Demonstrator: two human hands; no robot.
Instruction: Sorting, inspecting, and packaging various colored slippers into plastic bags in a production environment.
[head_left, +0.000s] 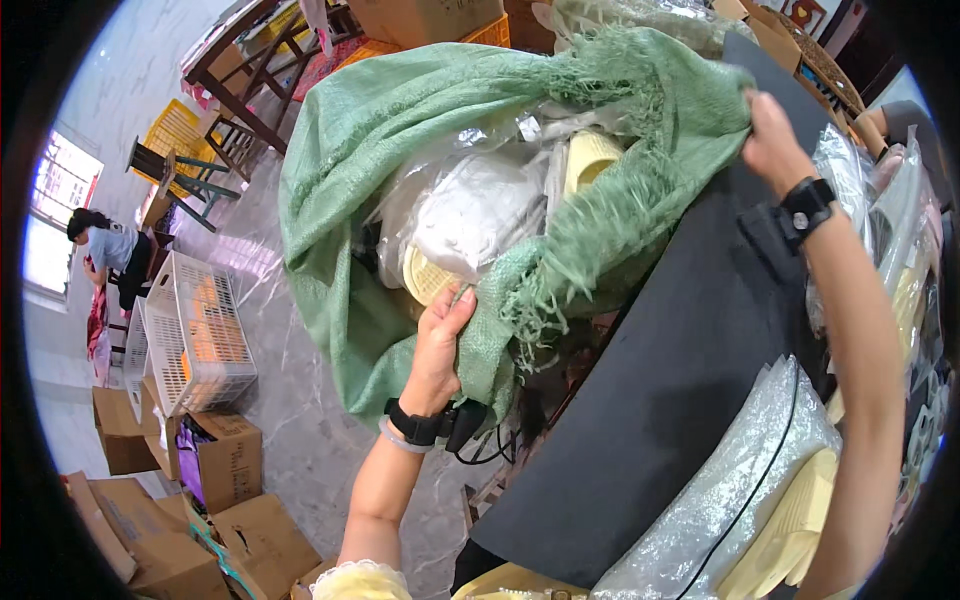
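- Firmly grasped the near rim of the green woven sack (320, 220) with the left hand (437, 345); clutched its far-right edge with the right hand (776, 142).
- Held the sack's mouth wide beside the black bench's (620, 430) left edge, showing a white plastic-wrapped bundle (480, 210) inside.
- Had a shiny clear bag (715, 485) lying near right on the bench.

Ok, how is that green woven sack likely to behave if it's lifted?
The green sack will probably fold floppily, since its sides sag in loose creases. Its frayed rim may snag, being so ragged. The plastic bags inside could slide, as they look smooth and shiny.
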